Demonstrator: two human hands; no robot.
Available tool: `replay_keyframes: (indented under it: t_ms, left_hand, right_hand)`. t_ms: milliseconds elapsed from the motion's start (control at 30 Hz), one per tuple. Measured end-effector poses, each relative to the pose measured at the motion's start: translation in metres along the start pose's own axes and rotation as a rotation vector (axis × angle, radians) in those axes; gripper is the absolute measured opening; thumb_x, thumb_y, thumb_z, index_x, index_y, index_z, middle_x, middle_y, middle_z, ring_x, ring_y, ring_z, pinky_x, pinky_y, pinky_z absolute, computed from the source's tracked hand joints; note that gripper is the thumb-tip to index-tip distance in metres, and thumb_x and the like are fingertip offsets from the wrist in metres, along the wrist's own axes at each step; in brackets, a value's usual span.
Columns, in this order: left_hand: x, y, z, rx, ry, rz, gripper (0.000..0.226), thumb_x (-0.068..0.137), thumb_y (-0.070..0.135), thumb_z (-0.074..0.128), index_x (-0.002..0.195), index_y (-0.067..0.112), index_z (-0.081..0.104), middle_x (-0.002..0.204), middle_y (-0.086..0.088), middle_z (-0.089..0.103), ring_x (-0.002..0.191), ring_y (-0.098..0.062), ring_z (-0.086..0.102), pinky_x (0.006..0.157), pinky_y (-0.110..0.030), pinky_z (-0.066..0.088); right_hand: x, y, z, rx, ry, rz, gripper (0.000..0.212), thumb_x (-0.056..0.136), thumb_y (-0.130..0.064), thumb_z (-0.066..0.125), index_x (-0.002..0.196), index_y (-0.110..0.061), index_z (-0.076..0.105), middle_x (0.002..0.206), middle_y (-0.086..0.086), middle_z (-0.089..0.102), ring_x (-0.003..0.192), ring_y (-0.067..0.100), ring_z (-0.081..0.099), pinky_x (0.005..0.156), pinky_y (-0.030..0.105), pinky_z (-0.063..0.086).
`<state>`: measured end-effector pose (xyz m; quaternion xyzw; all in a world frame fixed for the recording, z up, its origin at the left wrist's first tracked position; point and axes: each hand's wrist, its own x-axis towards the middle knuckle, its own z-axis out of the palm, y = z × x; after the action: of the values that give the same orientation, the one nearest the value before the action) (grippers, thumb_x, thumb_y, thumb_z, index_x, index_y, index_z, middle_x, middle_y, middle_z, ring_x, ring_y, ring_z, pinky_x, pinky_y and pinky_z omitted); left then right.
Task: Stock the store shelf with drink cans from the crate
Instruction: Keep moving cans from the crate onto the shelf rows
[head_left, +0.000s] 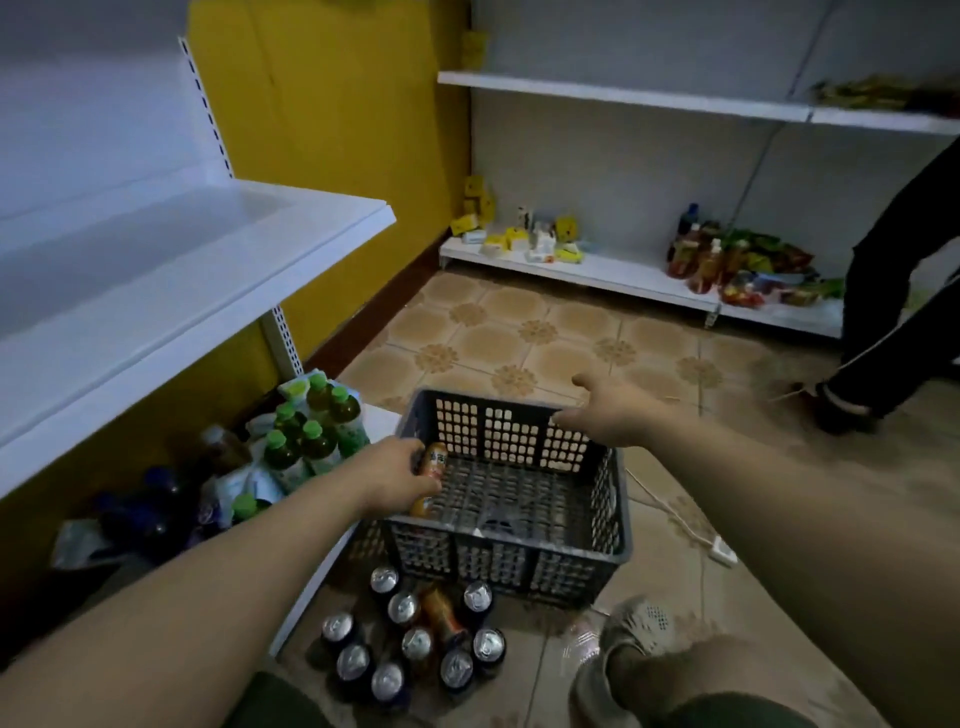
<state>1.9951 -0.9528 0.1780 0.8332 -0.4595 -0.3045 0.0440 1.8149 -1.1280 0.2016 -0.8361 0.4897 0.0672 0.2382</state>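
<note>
Head view: tile floor (519, 338), white shelves (182, 270), yellow wall (337, 130). The left hand (392, 475) grips an orange can (434, 462) inside the grey crate (519, 538); the right hand (615, 415), fingers spread, hovers over its far rim.

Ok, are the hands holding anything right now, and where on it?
The left hand grips an orange can round its middle, inside the crate. The right hand is open and holds nothing.

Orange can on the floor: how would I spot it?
Find the grey crate on the tiled floor. In front of it, nearer the camera, is a cluster of cans. The orange can is the only one lying on its side; the others stand upright with silver tops.
</note>
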Motion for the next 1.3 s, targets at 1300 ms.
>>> replay_keyframes:
  t_ms: [1300]
  left_hand:
    - [0.372, -0.168, 0.211, -0.543, -0.298, -0.41, 0.061, 0.074, 0.032, 0.075, 0.127, 0.017, 0.05, 0.12, -0.004, 0.059, 0.109, -0.024, 0.056, 0.094, -0.035, 0.045]
  right_hand:
    - [0.371, -0.022, 0.416, 0.734, -0.291, 0.11, 0.042, 0.088, -0.039, 0.066, 0.11, -0.02, 0.034, 0.099, -0.002, 0.055, 0.092, 0.022, 0.057, 0.078, 0.037, 0.048]
